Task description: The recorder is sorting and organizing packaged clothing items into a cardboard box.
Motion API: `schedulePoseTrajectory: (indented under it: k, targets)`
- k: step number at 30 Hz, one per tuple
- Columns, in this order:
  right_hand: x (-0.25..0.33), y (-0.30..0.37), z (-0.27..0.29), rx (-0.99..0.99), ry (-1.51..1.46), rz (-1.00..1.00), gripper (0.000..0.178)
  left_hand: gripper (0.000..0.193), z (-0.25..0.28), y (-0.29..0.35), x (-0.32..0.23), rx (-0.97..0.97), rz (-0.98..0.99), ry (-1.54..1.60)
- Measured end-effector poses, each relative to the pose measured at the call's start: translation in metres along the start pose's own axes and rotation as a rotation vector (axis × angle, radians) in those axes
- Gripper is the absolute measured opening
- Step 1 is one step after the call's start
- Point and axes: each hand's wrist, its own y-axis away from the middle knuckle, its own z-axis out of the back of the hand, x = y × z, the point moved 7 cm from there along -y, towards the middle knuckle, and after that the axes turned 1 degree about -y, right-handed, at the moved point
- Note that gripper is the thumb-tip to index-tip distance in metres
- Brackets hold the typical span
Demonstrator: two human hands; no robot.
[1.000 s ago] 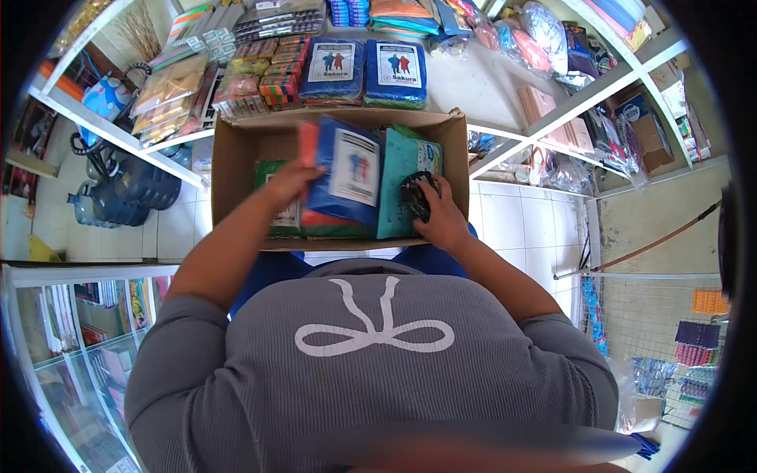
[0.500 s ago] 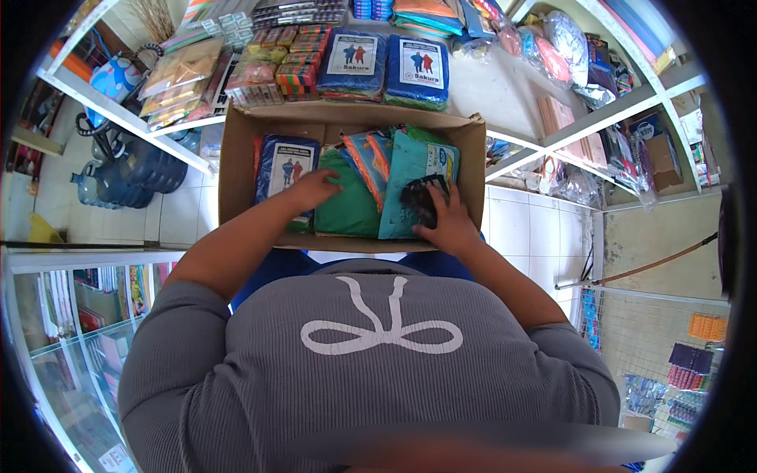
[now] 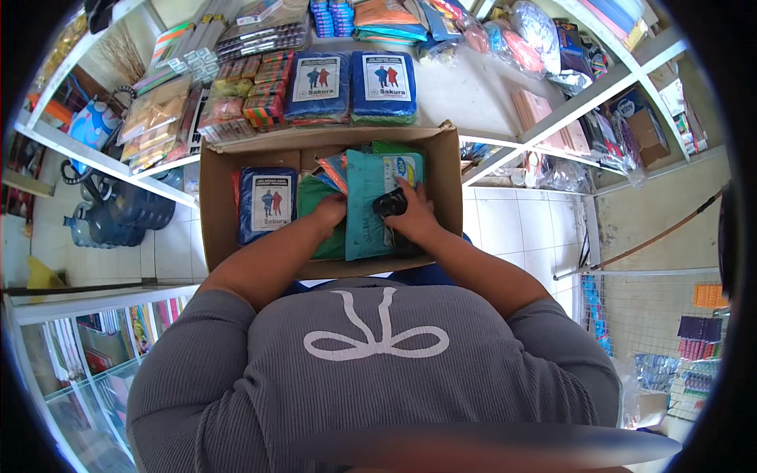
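Note:
A cardboard box [image 3: 211, 213] stands in front of me with flat plastic-wrapped packets inside. My left hand [image 3: 333, 211] is closed at the left edge of a teal packet [image 3: 363, 229]; its fingertips are partly hidden there. Over the same packet's right side, my right hand [image 3: 416, 217] has its fingers curled round a small shiny black bundle [image 3: 389, 203]. A green packet [image 3: 314, 193] lies under my left wrist, with an orange and blue packet [image 3: 334, 169] peeking out beside the teal one. At the box's left is a blue raincoat pack [image 3: 268, 201].
Beyond the box, a white shelf [image 3: 465, 98] carries two blue raincoat packs [image 3: 384, 87], checkered small boxes [image 3: 268, 91] and clear-wrapped envelopes [image 3: 162, 118]. Large water bottles [image 3: 130, 209] stand on the floor at left. A glass display case [image 3: 87, 355] is at lower left.
My left hand has moved right, from above the green packet to the teal packet's edge. The teal packet now covers more of the orange one. The whole view has shifted slightly.

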Motion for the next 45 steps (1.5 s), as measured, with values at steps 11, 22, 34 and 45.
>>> schedulePoseTrajectory:
  k: [11,22,34,45]
  targets:
    - [0.119,0.041,-0.007,0.114,-0.513,0.634,0.090,0.060,-0.003,0.124,-0.053,0.430,-0.006,0.503]
    - [-0.065,-0.030,-0.016,-0.387,-0.795,-0.295,0.060,0.062,0.173,0.160,-0.042,-0.115,-0.040,0.319]
    - [0.072,0.001,-0.055,0.502,-0.742,-0.036,0.063,0.061,0.150,0.234,-0.159,-0.475,-0.475,-0.621]
    - [-0.041,-0.068,-0.036,0.066,-0.557,-0.398,0.083,0.051,0.246,0.268,-0.119,-0.464,-0.803,0.159]
